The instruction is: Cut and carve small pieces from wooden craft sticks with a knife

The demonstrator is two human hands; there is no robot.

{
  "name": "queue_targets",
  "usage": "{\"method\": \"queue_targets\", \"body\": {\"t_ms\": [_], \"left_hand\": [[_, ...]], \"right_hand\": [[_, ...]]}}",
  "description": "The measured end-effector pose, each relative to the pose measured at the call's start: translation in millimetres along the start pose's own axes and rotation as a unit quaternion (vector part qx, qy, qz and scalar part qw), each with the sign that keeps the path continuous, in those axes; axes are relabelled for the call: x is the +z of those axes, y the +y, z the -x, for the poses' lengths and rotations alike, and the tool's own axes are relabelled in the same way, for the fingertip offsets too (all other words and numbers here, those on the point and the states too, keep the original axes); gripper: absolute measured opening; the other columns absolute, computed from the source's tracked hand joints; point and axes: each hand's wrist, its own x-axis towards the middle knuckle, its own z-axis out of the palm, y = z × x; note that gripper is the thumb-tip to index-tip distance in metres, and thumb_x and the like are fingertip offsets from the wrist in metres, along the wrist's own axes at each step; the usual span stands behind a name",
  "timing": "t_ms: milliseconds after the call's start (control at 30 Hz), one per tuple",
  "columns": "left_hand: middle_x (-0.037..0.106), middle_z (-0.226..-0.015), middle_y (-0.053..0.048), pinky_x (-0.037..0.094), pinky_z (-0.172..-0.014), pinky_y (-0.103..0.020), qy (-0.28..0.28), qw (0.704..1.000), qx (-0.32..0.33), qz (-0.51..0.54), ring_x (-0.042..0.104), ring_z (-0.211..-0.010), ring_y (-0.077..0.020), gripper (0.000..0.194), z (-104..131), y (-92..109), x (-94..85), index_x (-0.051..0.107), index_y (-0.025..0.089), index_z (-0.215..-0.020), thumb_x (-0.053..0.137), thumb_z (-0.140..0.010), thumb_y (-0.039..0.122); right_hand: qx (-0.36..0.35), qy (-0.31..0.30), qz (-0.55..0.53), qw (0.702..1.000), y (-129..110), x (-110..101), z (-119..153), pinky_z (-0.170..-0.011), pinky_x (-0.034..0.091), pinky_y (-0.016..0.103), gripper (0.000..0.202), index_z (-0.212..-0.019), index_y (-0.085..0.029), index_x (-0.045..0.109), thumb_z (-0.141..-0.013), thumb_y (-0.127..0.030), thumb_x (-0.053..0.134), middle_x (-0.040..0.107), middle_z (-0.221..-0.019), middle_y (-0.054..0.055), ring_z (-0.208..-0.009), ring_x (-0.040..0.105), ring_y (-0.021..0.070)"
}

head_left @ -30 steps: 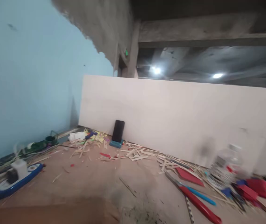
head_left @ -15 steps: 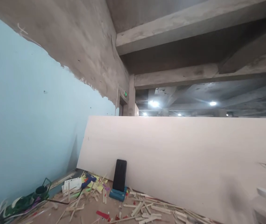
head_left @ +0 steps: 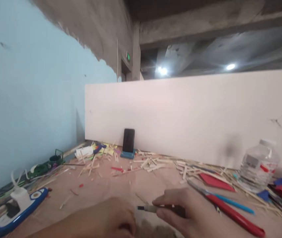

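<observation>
My right hand is low at the bottom middle, fingers closed on a small craft knife whose short blade points left. My left hand rests on the brown table just left of it, fingers curled; what lies under it is hidden. Something dark and crumbly lies between the two hands at the bottom edge. The frame is blurred here.
A white board stands along the table's back with a black phone on a blue stand leaning on it. Several wooden sticks are scattered about. A clear bottle, red-handled scissors and red paper lie right. A blue-and-white power strip lies left.
The camera tipped up toward the ceiling and came back down. Both hands, unseen before, are now in view at the bottom, the right one holding the knife.
</observation>
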Motion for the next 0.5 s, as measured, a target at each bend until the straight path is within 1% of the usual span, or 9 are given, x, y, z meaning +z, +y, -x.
{"method": "queue_targets", "body": {"t_ms": [33,67,100,133,200,300,400,467,500], "left_hand": [[0.079,-0.121,-0.008,0.068,-0.098,-0.043,0.001,1.0,0.0,0.007,0.077,-0.106,-0.0221,0.026,2,-5,3.6,0.077,0.017,-0.121,0.078,-0.111,0.041],[0.08,-0.109,-0.006,0.064,-0.097,-0.038,0.012,1.0,-0.005,0.017,0.077,-0.103,-0.0217,0.015,4,-9,5.9,0.081,0.017,-0.107,0.079,-0.109,0.033],[0.08,-0.106,-0.005,0.061,-0.094,-0.033,0.025,0.999,-0.009,0.028,0.077,-0.102,-0.0202,0.012,7,-12,6.9,0.083,0.018,-0.101,0.076,-0.11,0.024],[0.08,-0.104,-0.004,0.058,-0.092,-0.028,0.03,0.999,-0.008,0.04,0.077,-0.1,-0.0185,0.013,10,-13,6.9,0.083,0.019,-0.1,0.075,-0.109,0.021],[0.079,-0.099,-0.002,0.053,-0.087,-0.024,0.033,0.998,0.008,0.057,0.075,-0.096,-0.0164,0.015,14,-13,5.3,0.083,0.02,-0.095,0.075,-0.107,0.02],[0.077,-0.098,-0.002,0.05,-0.088,-0.024,0.023,0.997,0.028,0.073,0.072,-0.095,-0.0159,0.018,17,-11,3.7,0.082,0.02,-0.094,0.072,-0.109,0.021],[0.076,-0.098,-0.002,0.049,-0.087,-0.025,0.016,0.996,0.027,0.082,0.069,-0.092,-0.0151,0.022,18,-10,3.6,0.081,0.02,-0.096,0.067,-0.112,0.021],[0.076,-0.1,-0.001,0.048,-0.089,-0.025,0.013,0.996,0.021,0.084,0.069,-0.094,-0.0149,0.021,18,-10,3.2,0.082,0.02,-0.098,0.067,-0.113,0.021],[0.076,-0.1,-0.001,0.048,-0.09,-0.025,0.011,0.996,0.021,0.084,0.069,-0.095,-0.0145,0.021,19,-10,2.8,0.082,0.021,-0.098,0.067,-0.113,0.021]], "right_hand": [[-0.007,-0.025,0.004,1.0,-6,-5,0,-0.076,0.055,0.034,0.02,-0.103,-0.029,0.091,-0.102,-0.025,0.071,0.089,-0.104,0.005,-0.091,0.08,0.025],[-0.019,-0.059,0.007,0.998,-11,-10,0,-0.071,0.05,0.034,0.018,-0.096,-0.03,0.091,-0.098,-0.024,0.074,0.087,-0.092,0.002,-0.08,0.077,0.0218],[-0.031,-0.081,0.01,0.996,-15,-14,0,-0.073,0.048,0.033,0.019,-0.095,-0.031,0.091,-0.096,-0.021,0.075,0.087,-0.092,0.001,-0.081,0.076,0.0209],[-0.039,-0.103,0.013,0.994,-16,-17,1,-0.074,0.047,0.033,0.019,-0.095,-0.031,0.091,-0.096,-0.02,0.075,0.087,-0.093,0.001,-0.082,0.075,0.0206],[-0.037,-0.132,0.012,0.99,-16,-19,4,-0.074,0.044,0.034,0.02,-0.094,-0.031,0.09,-0.095,-0.019,0.074,0.085,-0.091,0.002,-0.082,0.073,0.0216],[-0.054,-0.175,0.032,0.983,-11,-15,9,-0.068,0.041,0.034,0.021,-0.089,-0.032,0.086,-0.102,-0.027,0.071,0.081,-0.085,0.002,-0.075,0.069,0.0204],[-0.093,-0.19,0.08,0.974,-9,-11,4,-0.059,0.029,0.036,0.031,-0.078,-0.03,0.077,-0.106,-0.029,0.065,0.072,-0.074,-0.001,-0.062,0.06,0.0155],[-0.079,-0.212,0.099,0.969,-11,-8,-4,-0.058,0.023,0.038,0.036,-0.069,-0.028,0.072,-0.104,-0.032,0.065,0.066,-0.067,-0.001,-0.057,0.054,0.0135],[-0.064,-0.225,0.107,0.967,-11,-5,-8,-0.059,0.022,0.039,0.037,-0.068,-0.027,0.072,-0.104,-0.035,0.065,0.065,-0.066,-0.001,-0.056,0.053,0.0127]]}}
